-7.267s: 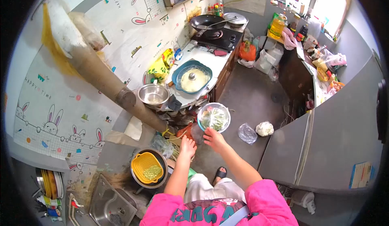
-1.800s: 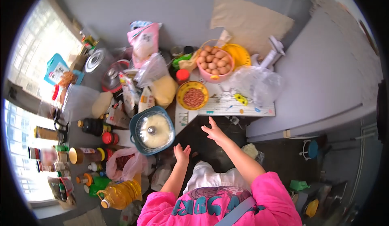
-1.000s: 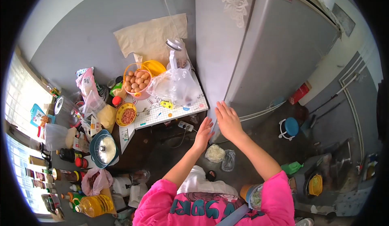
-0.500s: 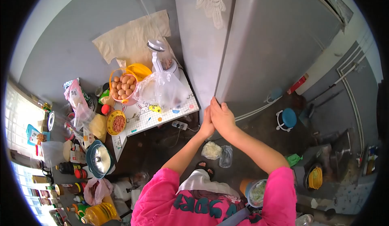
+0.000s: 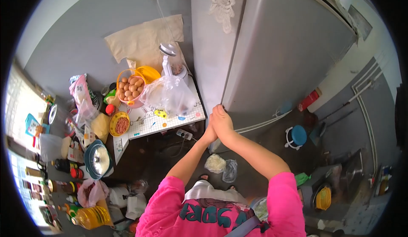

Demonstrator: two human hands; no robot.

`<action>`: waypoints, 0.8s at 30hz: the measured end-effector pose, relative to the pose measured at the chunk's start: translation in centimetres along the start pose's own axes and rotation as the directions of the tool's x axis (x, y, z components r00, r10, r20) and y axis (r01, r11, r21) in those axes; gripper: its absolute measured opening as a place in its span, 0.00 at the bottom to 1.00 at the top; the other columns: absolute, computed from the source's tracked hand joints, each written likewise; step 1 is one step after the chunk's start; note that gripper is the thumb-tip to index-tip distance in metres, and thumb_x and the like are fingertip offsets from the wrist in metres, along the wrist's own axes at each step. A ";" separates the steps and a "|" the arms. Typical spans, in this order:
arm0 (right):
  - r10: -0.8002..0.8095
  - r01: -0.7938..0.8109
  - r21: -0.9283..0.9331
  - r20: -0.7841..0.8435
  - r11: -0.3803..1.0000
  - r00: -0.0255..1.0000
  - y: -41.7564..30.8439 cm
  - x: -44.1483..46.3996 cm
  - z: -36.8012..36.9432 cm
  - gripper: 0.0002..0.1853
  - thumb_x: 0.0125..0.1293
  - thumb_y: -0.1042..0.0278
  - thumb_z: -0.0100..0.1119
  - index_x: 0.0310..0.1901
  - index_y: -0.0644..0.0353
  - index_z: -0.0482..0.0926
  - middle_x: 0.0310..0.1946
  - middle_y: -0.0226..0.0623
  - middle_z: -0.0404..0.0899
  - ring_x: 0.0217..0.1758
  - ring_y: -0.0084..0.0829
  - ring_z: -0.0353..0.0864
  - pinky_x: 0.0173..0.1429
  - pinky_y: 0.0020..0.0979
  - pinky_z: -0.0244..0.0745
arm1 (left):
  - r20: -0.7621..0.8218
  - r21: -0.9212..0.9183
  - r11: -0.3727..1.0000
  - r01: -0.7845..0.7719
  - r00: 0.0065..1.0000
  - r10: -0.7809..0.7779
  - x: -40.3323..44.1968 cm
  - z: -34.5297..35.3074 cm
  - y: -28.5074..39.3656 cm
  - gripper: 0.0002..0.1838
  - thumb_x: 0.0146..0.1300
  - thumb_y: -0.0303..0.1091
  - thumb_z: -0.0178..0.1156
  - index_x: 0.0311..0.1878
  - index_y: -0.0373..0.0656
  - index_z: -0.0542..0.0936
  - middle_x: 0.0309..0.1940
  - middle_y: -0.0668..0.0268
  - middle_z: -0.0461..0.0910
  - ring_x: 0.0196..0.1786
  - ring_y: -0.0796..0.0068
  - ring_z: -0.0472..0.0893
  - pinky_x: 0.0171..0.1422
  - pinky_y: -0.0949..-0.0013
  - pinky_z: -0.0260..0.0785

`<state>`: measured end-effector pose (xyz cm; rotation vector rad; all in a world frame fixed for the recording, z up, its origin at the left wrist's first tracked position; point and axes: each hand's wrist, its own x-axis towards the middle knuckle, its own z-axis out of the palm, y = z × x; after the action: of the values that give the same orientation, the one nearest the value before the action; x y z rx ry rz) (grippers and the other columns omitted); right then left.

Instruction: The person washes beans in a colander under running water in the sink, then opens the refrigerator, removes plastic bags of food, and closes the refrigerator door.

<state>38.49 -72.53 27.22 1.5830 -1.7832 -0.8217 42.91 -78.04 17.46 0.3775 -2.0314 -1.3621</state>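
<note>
In front of a grey fridge (image 5: pixel 284 54), my two hands are pressed against each other. My right hand (image 5: pixel 222 121) lies over my left hand (image 5: pixel 209 131) with its fingers together and the fingertips toward the fridge's lower edge. Most of my left hand's fingers are hidden behind the right, and whatever may be between the palms is hidden too. On the floor below lie a pale, whitish bundle in plastic (image 5: pixel 215 163) and a crumpled clear plastic bag (image 5: pixel 230 170).
A white-topped table (image 5: pixel 165 124) on the left bears a basket of eggs (image 5: pixel 130 88), a yellow bowl of reddish bits (image 5: pixel 121 125) and a plastic-covered appliance (image 5: pixel 169 93). Bottles and a blue pot (image 5: pixel 98 159) crowd the far left. A blue stool (image 5: pixel 298 135) stands right.
The view has shifted, bringing more of the fridge's upper front into sight. My hands stay pressed together, slightly lower and further left in the picture. The feet have stepped.
</note>
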 end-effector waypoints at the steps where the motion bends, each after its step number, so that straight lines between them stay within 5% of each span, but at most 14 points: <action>1: -0.008 0.008 -0.008 0.007 1.000 1.000 0.1 0.1 -0.1 0.17 0.55 0.64 0.48 0.45 0.57 0.77 0.46 0.34 0.72 0.56 0.34 0.62 0.63 0.34 0.43 | -0.016 -0.019 1.000 0.008 1.000 -0.008 0.0 0.3 -0.6 0.28 0.52 0.34 0.56 0.57 0.37 0.61 0.52 0.49 0.61 0.56 0.53 0.60 0.61 0.62 0.53; 6: -0.041 0.041 0.024 0.016 0.999 0.999 0.6 -0.2 0.1 0.18 0.55 0.64 0.48 0.46 0.57 0.76 0.45 0.33 0.73 0.55 0.33 0.62 0.61 0.34 0.46 | -0.053 -0.121 0.991 0.055 0.997 -0.061 -0.1 0.9 1.2 0.27 0.52 0.35 0.56 0.55 0.37 0.63 0.50 0.49 0.64 0.55 0.51 0.61 0.60 0.61 0.54; 8: -0.015 0.015 -0.103 -0.001 0.995 1.000 -3.5 0.5 4.4 0.17 0.54 0.64 0.49 0.46 0.58 0.76 0.43 0.31 0.73 0.54 0.32 0.63 0.59 0.33 0.48 | -0.099 -0.044 0.999 0.003 0.995 -0.008 -0.9 1.7 1.5 0.27 0.51 0.34 0.57 0.54 0.37 0.63 0.49 0.48 0.64 0.54 0.51 0.62 0.59 0.61 0.54; 12: -0.240 0.237 0.153 -0.001 0.959 0.971 0.8 -7.6 -1.5 0.17 0.52 0.63 0.51 0.44 0.57 0.77 0.40 0.29 0.73 0.49 0.29 0.64 0.54 0.30 0.52 | -0.089 0.257 0.959 -0.115 0.986 0.142 -6.6 4.0 3.8 0.28 0.49 0.32 0.58 0.54 0.37 0.63 0.48 0.48 0.64 0.51 0.50 0.63 0.57 0.61 0.55; 14: -0.273 0.295 0.123 -0.171 0.947 0.947 2.4 -11.5 -2.5 0.11 0.48 0.66 0.52 0.35 0.54 0.80 0.32 0.27 0.72 0.44 0.28 0.65 0.47 0.28 0.56 | -0.152 0.123 0.981 -0.147 0.974 0.165 -8.4 5.3 5.7 0.29 0.46 0.30 0.60 0.53 0.37 0.63 0.46 0.49 0.64 0.50 0.50 0.63 0.56 0.62 0.55; 18: -0.244 0.281 0.107 -0.270 0.954 0.931 2.8 -17.3 -2.6 0.11 0.48 0.65 0.52 0.33 0.54 0.80 0.33 0.27 0.72 0.44 0.27 0.65 0.46 0.27 0.56 | -0.026 0.000 0.995 -0.104 0.994 0.104 -11.1 6.6 9.3 0.25 0.45 0.26 0.60 0.50 0.37 0.65 0.44 0.53 0.64 0.48 0.53 0.66 0.55 0.63 0.58; 24: -0.277 0.303 0.359 -0.122 0.883 0.953 2.8 -23.4 -2.9 0.07 0.46 0.66 0.53 0.27 0.53 0.80 0.28 0.27 0.75 0.39 0.26 0.69 0.41 0.27 0.59 | 0.143 0.021 0.987 -0.160 0.977 0.156 -13.7 9.4 12.3 0.26 0.46 0.26 0.59 0.51 0.34 0.66 0.49 0.52 0.63 0.55 0.53 0.64 0.60 0.64 0.56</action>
<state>41.33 -49.18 30.32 2.1419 -1.7516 -0.5664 48.36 -58.46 21.33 0.1327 -2.1506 -1.2913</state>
